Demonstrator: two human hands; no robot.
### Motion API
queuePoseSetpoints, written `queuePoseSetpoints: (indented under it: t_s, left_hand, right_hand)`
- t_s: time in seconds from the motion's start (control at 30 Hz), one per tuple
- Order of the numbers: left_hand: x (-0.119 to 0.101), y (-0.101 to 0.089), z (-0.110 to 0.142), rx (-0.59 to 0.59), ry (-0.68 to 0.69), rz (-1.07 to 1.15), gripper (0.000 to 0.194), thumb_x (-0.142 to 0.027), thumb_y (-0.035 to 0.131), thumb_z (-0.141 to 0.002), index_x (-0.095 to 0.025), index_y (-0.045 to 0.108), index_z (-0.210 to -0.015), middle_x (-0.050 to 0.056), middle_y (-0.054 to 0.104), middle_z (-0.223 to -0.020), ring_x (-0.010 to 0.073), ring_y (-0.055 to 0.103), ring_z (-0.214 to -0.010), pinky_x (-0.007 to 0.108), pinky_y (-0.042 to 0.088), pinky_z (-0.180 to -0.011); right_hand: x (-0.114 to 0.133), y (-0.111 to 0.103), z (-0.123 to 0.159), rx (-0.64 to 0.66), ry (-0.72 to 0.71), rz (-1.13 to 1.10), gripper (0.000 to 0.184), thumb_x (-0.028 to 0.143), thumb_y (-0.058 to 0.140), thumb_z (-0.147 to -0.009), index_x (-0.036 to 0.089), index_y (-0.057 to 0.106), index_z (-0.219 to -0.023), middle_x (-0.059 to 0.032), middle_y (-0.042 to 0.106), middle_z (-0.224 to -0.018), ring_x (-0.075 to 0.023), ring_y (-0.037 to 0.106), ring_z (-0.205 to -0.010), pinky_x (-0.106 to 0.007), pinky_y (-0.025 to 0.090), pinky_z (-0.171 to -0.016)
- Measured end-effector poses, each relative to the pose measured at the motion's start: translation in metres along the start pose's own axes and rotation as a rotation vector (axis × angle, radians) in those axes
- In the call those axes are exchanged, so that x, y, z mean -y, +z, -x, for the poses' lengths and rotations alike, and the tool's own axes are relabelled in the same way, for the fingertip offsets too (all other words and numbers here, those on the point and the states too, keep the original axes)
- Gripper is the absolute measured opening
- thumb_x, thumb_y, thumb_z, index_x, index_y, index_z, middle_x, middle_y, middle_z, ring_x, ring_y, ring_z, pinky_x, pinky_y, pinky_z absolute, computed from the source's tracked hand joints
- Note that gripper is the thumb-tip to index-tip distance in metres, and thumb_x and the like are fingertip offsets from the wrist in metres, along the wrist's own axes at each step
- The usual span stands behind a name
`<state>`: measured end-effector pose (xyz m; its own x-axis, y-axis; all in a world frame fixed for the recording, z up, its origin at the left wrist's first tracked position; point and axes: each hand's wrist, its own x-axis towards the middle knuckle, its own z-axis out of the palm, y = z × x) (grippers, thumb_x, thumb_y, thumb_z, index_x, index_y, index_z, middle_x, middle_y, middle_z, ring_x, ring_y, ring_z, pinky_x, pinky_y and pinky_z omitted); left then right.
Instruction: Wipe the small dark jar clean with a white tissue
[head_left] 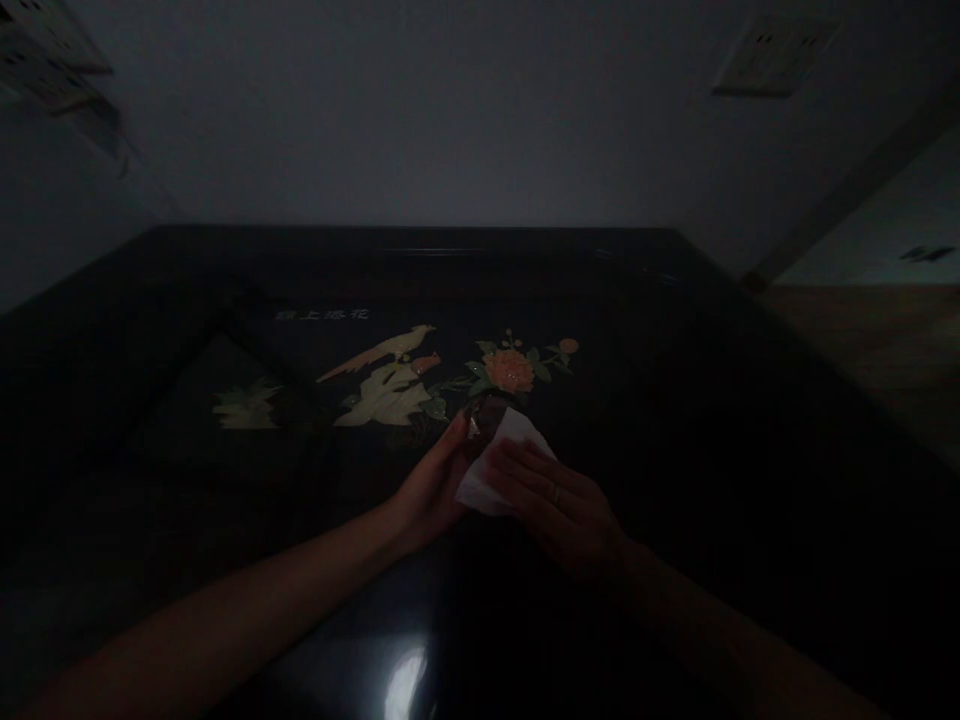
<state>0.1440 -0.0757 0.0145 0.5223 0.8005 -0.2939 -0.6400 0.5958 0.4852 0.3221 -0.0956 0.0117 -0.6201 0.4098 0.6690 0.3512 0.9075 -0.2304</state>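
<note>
Near the middle of the dim head view, my left hand (pixel 442 472) is closed round a small, rounded, shiny object (pixel 487 415) that looks like a glass cup. Its lower part is hidden by my hands and by a white tissue (pixel 480 490). My right hand (pixel 559 495), with a ring on one finger, presses that tissue against the side of the object. Both hands are above a glossy black tabletop (pixel 637 270).
The tabletop carries a coloured bird (pixel 382 350), a pink flower (pixel 510 370) and pale written characters (pixel 322 315). Behind it stands a pale wall (pixel 420 120) with a socket plate (pixel 776 55) at right and more sockets (pixel 45 60) at left. Wooden floor (pixel 885 335) shows at right.
</note>
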Motion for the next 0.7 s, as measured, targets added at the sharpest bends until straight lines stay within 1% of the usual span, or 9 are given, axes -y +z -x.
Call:
queuePoseSetpoints:
  t_s: [0.07, 0.17, 0.23, 0.3, 0.37, 0.4, 0.5, 0.6, 0.7]
  left_hand:
    - [0.001, 0.001, 0.001, -0.043, 0.021, -0.017, 0.036, -0.039, 0.065, -0.08, -0.014, 0.062, -0.105, 0.006, 0.069, -0.086, 0.0176, 0.064, -0.077, 0.029, 0.047, -0.079]
    - [0.005, 0.001, 0.002, -0.106, 0.045, -0.036, 0.036, -0.031, 0.067, -0.08, -0.018, 0.058, -0.112, 0.005, 0.068, -0.095, 0.0161, 0.063, -0.083, 0.029, 0.047, -0.08]
    - [0.009, 0.0, 0.001, -0.08, 0.069, -0.058, 0.035, -0.027, 0.067, -0.08, -0.02, 0.057, -0.113, 0.005, 0.066, -0.103, 0.0165, 0.062, -0.092, 0.029, 0.046, -0.085]
    - [0.011, -0.002, 0.001, -0.017, 0.098, -0.098, 0.035, -0.023, 0.066, -0.079, -0.023, 0.057, -0.114, 0.004, 0.064, -0.11, 0.0172, 0.06, -0.099, 0.031, 0.045, -0.089]
    - [0.013, -0.004, 0.001, 0.022, 0.113, -0.133, 0.038, -0.02, 0.066, -0.078, -0.026, 0.057, -0.114, 0.003, 0.062, -0.116, 0.0184, 0.059, -0.103, 0.033, 0.044, -0.091]
    - [0.013, -0.004, 0.002, 0.022, 0.111, -0.14, 0.038, -0.02, 0.066, -0.078, -0.026, 0.056, -0.115, 0.003, 0.061, -0.118, 0.0189, 0.058, -0.104, 0.034, 0.044, -0.091]
    - [0.012, -0.004, 0.001, -0.018, 0.074, -0.101, 0.038, -0.026, 0.065, -0.081, -0.024, 0.054, -0.118, 0.006, 0.06, -0.121, 0.021, 0.057, -0.107, 0.037, 0.043, -0.092]
    - [0.01, -0.004, 0.0, -0.076, 0.042, -0.05, 0.045, -0.031, 0.064, -0.082, -0.022, 0.05, -0.123, 0.009, 0.059, -0.121, 0.0214, 0.056, -0.107, 0.037, 0.042, -0.093]
    - [0.01, -0.003, 0.0, -0.104, 0.047, -0.053, 0.044, -0.031, 0.066, -0.081, -0.024, 0.05, -0.121, 0.007, 0.058, -0.122, 0.0205, 0.057, -0.106, 0.036, 0.042, -0.092]
  right_hand:
    - [0.001, 0.002, 0.0, 0.013, -0.002, -0.016, 0.056, 0.005, 0.042, -0.091, 0.01, 0.025, -0.144, -0.0151, 0.054, -0.133, -0.0221, 0.037, -0.134, -0.044, 0.043, -0.106]
    - [0.001, 0.003, -0.003, 0.011, 0.032, -0.02, 0.059, 0.004, 0.04, -0.091, 0.012, 0.021, -0.146, -0.0149, 0.05, -0.137, -0.021, 0.037, -0.135, -0.043, 0.042, -0.107]
    - [0.0, 0.002, -0.006, -0.016, 0.079, -0.009, 0.059, 0.004, 0.039, -0.091, 0.014, 0.02, -0.146, -0.0142, 0.048, -0.139, -0.0205, 0.038, -0.134, -0.042, 0.041, -0.108]
    - [-0.002, 0.002, -0.009, -0.048, 0.147, 0.004, 0.058, 0.006, 0.037, -0.092, 0.016, 0.021, -0.147, -0.0126, 0.046, -0.141, -0.0207, 0.039, -0.133, -0.042, 0.041, -0.108]
    - [-0.003, 0.001, -0.011, -0.062, 0.202, 0.013, 0.056, 0.008, 0.036, -0.093, 0.019, 0.022, -0.146, -0.0106, 0.044, -0.143, -0.0208, 0.038, -0.133, -0.043, 0.041, -0.108]
    - [-0.003, 0.0, -0.011, -0.061, 0.209, 0.014, 0.056, 0.009, 0.036, -0.094, 0.02, 0.021, -0.146, -0.0099, 0.043, -0.143, -0.0206, 0.038, -0.134, -0.043, 0.041, -0.108]
    - [-0.003, 0.0, -0.011, -0.04, 0.152, 0.001, 0.059, 0.007, 0.037, -0.093, 0.019, 0.019, -0.147, -0.0113, 0.046, -0.142, -0.0196, 0.036, -0.135, -0.042, 0.041, -0.108]
    - [-0.003, -0.001, -0.009, -0.01, 0.084, -0.019, 0.059, 0.004, 0.038, -0.091, 0.016, 0.021, -0.146, -0.0136, 0.05, -0.138, -0.0192, 0.036, -0.135, -0.041, 0.042, -0.107]
    - [-0.005, -0.001, -0.008, -0.011, 0.094, -0.03, 0.057, 0.005, 0.038, -0.092, 0.019, 0.023, -0.146, -0.0118, 0.052, -0.137, -0.018, 0.04, -0.133, -0.041, 0.04, -0.108]
